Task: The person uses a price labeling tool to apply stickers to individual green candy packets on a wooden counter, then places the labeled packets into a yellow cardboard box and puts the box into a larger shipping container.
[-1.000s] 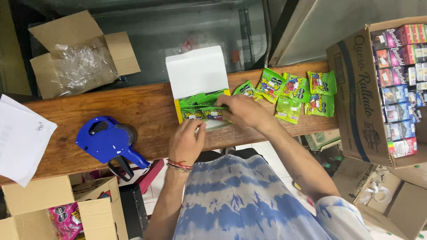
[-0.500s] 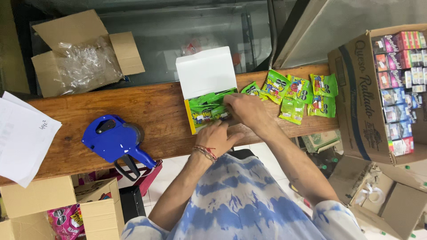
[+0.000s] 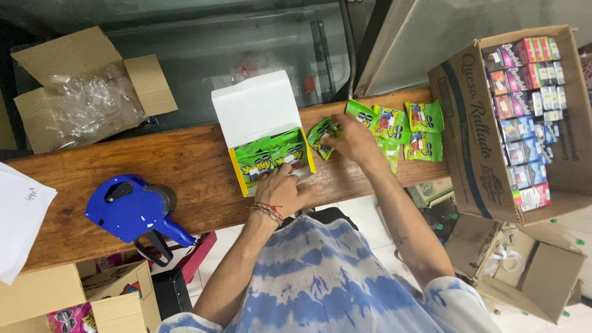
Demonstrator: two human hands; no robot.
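Observation:
An open white box (image 3: 256,111) with a raised lid stands on a wooden counter (image 3: 185,166), filled with green candy packets (image 3: 271,159). My left hand (image 3: 285,190), with a beaded bracelet at the wrist, rests on the box's near edge, fingers touching the packets. My right hand (image 3: 353,140) pinches one green packet (image 3: 322,134) just right of the box. Several more green packets (image 3: 414,129) lie loose on the counter beyond that hand.
A blue price-label gun (image 3: 132,209) lies at the counter's left, white paper (image 3: 21,216) beside it. A cardboard box holding clear plastic (image 3: 86,92) sits behind. A large carton of small colourful boxes (image 3: 524,111) stands right; more cartons (image 3: 530,271) below.
My right hand has left the box and moved right to the loose packets, taking hold of one. My left hand slid forward onto the box's near edge.

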